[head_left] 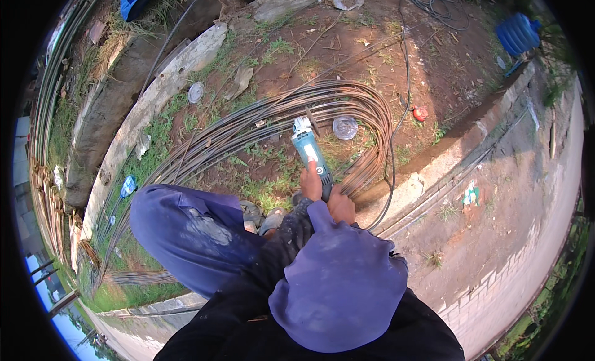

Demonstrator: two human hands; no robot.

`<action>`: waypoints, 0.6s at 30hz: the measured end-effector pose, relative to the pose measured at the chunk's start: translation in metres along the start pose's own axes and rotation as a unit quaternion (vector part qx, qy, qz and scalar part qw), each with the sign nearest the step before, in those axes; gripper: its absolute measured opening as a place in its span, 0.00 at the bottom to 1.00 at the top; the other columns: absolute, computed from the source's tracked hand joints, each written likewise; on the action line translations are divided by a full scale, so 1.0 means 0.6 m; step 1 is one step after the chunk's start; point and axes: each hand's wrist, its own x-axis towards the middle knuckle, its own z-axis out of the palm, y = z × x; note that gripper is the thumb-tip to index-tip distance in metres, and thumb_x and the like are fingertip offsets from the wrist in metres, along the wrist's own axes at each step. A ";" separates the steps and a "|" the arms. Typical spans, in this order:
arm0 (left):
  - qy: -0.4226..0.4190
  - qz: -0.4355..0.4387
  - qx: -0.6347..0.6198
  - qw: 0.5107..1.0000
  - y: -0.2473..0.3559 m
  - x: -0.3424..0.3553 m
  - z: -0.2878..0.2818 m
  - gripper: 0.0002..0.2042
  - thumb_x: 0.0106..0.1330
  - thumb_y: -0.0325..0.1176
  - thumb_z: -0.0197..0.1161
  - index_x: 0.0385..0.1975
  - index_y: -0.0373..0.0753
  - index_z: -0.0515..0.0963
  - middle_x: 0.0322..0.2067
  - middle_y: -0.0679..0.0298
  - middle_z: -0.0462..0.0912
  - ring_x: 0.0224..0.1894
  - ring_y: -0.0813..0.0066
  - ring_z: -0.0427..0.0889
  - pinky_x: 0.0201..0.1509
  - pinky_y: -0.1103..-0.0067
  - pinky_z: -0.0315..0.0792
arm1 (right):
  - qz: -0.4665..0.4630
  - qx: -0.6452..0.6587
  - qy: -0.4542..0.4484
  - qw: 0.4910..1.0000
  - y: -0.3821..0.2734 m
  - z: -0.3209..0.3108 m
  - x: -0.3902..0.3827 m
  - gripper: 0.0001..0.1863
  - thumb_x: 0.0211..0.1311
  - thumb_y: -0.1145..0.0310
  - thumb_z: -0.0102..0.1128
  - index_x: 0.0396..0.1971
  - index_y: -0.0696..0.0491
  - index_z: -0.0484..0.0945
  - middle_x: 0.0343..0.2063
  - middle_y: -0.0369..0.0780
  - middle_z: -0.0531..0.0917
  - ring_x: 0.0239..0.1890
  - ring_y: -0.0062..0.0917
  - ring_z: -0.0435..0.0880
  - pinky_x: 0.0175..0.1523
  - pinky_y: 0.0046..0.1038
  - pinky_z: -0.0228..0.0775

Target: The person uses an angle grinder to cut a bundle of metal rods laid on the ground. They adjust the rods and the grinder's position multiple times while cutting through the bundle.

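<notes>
A teal angle grinder [305,145] with a pale metal head points away from me, above the inner side of a bent bundle of rusty steel rods [273,110]. Its thin disc [313,121] stands on edge close to the rods; whether it touches them I cannot tell. My left hand [310,182] is wrapped round the grinder's body, one finger stretched along it. Behind it, my right hand [341,206] grips the dark rear end, partly hidden by my knee.
A clear plastic lid or tub [345,128] lies inside the rods' bend. A black cable [392,175] curves along the right. Beyond it are a red crumpled item [420,113], a low concrete edge [427,179] and a blue water jug [518,35]. A ditch [118,106] runs at left.
</notes>
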 end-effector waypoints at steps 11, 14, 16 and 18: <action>0.019 0.006 -0.007 1.000 0.001 -0.001 -0.017 0.35 0.69 0.60 0.45 0.44 0.26 0.78 0.40 0.43 0.81 0.45 0.50 0.79 0.51 0.65 0.67 | -0.033 0.007 0.003 0.999 -0.009 0.006 -0.006 0.35 0.57 0.44 0.60 0.44 0.62 0.62 0.27 0.60 0.82 0.35 0.56 0.83 0.44 0.52 0.74; -0.010 -0.032 -0.078 0.996 -0.016 0.012 -0.013 0.35 0.70 0.60 0.44 0.45 0.25 0.77 0.39 0.44 0.81 0.44 0.51 0.79 0.51 0.65 0.67 | -0.020 0.011 -0.008 1.000 -0.012 0.004 -0.006 0.34 0.57 0.44 0.60 0.44 0.62 0.62 0.28 0.61 0.82 0.36 0.56 0.83 0.45 0.52 0.74; -0.020 -0.039 -0.102 0.994 -0.032 0.021 -0.016 0.35 0.70 0.60 0.44 0.44 0.24 0.77 0.39 0.44 0.81 0.43 0.51 0.79 0.50 0.65 0.67 | -0.012 0.005 -0.020 1.000 -0.017 0.002 -0.009 0.34 0.57 0.45 0.60 0.44 0.62 0.62 0.29 0.61 0.82 0.37 0.56 0.83 0.45 0.52 0.74; -0.026 -0.023 -0.078 0.996 -0.036 0.029 -0.024 0.36 0.70 0.60 0.44 0.43 0.24 0.77 0.37 0.43 0.81 0.43 0.51 0.79 0.49 0.64 0.67 | -0.003 -0.005 -0.031 1.000 -0.026 -0.006 -0.009 0.34 0.56 0.46 0.61 0.44 0.62 0.62 0.30 0.60 0.82 0.38 0.56 0.83 0.46 0.52 0.74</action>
